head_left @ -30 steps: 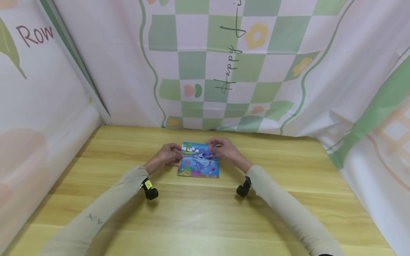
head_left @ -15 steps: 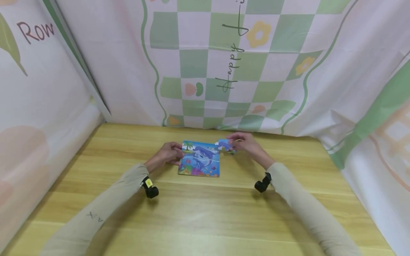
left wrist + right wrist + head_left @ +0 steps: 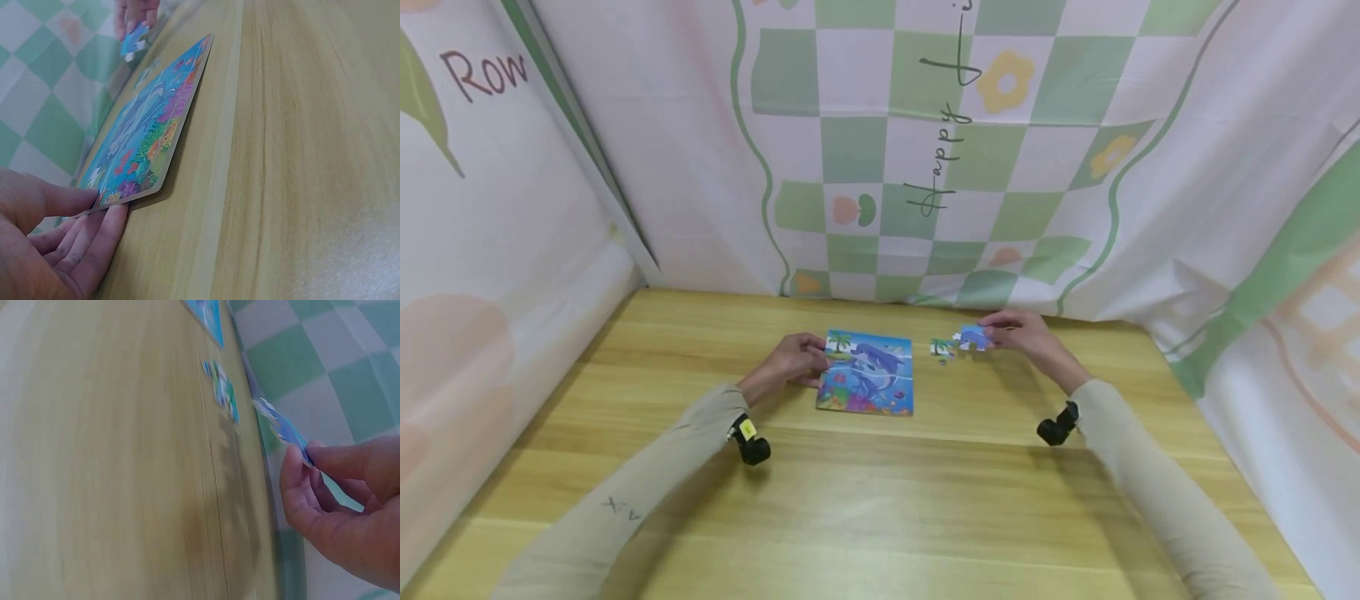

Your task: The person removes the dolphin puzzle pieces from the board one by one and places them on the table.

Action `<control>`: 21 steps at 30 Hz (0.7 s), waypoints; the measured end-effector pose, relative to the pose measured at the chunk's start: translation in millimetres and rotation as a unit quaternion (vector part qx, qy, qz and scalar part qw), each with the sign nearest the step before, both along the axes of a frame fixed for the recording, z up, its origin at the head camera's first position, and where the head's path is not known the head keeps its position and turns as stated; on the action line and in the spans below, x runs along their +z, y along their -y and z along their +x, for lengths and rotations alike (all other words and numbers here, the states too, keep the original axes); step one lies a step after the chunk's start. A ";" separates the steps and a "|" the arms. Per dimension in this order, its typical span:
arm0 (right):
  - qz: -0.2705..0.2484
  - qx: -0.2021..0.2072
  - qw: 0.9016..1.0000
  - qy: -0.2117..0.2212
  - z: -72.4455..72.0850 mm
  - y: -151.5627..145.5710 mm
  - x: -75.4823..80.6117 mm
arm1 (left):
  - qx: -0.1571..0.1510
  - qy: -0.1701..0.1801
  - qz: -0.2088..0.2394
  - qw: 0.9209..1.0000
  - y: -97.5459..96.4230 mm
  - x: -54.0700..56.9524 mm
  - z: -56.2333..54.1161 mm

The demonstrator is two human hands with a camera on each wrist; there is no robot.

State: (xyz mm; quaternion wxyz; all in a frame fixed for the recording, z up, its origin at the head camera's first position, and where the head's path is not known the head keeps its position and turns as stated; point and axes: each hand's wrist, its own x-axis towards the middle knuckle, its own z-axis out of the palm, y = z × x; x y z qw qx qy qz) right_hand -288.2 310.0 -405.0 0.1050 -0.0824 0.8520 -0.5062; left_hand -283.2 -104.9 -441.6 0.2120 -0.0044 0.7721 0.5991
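Note:
My left hand (image 3: 793, 362) grips the left edge of a square puzzle board (image 3: 872, 398), thumb on top and fingers under it. A dolphin, a palm tree and corals are printed on the board, and in the left wrist view its near edge tilts up off the table. Right of the board, my right hand (image 3: 1018, 335) pinches a blue jigsaw puzzle piece (image 3: 973, 337) showing part of a dolphin. In the right wrist view that piece (image 3: 284, 430) is held above the table between thumb and fingers. A palm-tree puzzle piece (image 3: 942, 347) lies on the table between board and right hand.
The wooden table (image 3: 865, 508) ends at the back against a hanging cloth (image 3: 917, 167) with green and white checks. A printed curtain (image 3: 490, 333) closes the left side, and another curtain (image 3: 1300, 333) hangs on the right.
My right hand has moved right, away from over the board, carrying the dolphin puzzle piece. The palm-tree piece on the table has come into view. My left hand keeps its grip.

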 end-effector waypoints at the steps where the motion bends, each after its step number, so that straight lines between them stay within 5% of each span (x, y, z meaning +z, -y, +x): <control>1: 0.011 0.000 1.000 0.003 0.1 -4.5 0.0 | 0.000 0.001 0.000 1.000 -0.3 0.0 0.0; 7: 0.061 -0.002 0.998 0.014 0.7 -22.8 -1.0 | -0.002 -0.001 -0.005 1.000 -1.9 0.4 0.0; 15: 0.054 -0.016 0.998 -0.003 -1.4 -18.9 -9.5 | 0.002 -0.004 -0.006 1.000 1.1 0.0 0.8; 21: 0.124 -0.037 0.991 -0.040 -3.6 -12.8 -16.7 | -0.002 -0.007 -0.012 1.000 -0.1 0.0 0.6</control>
